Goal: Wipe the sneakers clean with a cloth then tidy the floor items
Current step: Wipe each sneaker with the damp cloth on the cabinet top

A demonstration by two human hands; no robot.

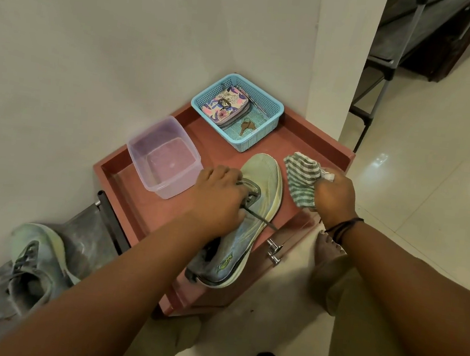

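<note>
Both hands grip: left [219,196] fingers hold the sneaker [254,204], right [334,194] the striped cloth [300,175].

On the counter [306,139] a basket [269,105] sits at the far corner against the wall, holding a pouch [224,108] and keys [246,126]. A tub [165,157] lies nearer and to its left. One sneaker [260,181] lies right of the tub, overhanging the front edge; the other sneaker [34,262] rests on a lower shelf [82,233] to the left

Red cabinet top [306,140]: tub [163,157], basket [267,109], sneaker [260,181].
</note>
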